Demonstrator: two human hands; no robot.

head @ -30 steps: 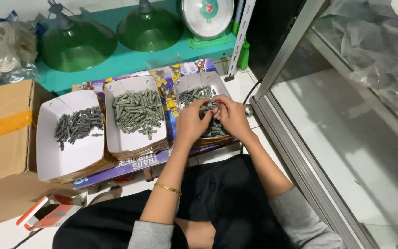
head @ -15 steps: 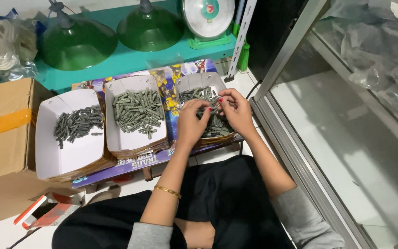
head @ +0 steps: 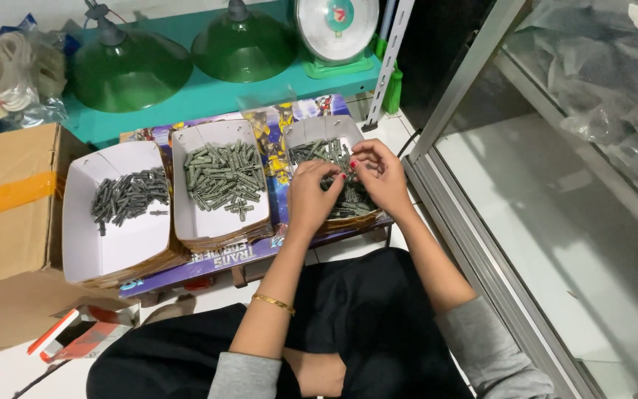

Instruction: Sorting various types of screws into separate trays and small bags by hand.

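Over the right-hand tray (head: 298, 133), your left hand (head: 311, 196) and right hand (head: 382, 174) pinch grey plugs (head: 334, 157); sorting underway, next needs a clean single pick.

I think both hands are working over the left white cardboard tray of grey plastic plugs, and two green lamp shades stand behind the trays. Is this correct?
Not quite. In the head view, the left hand and right hand work over the right white cardboard tray of grey plastic plugs, not the left one. The two green lamp shades do stand behind the trays.
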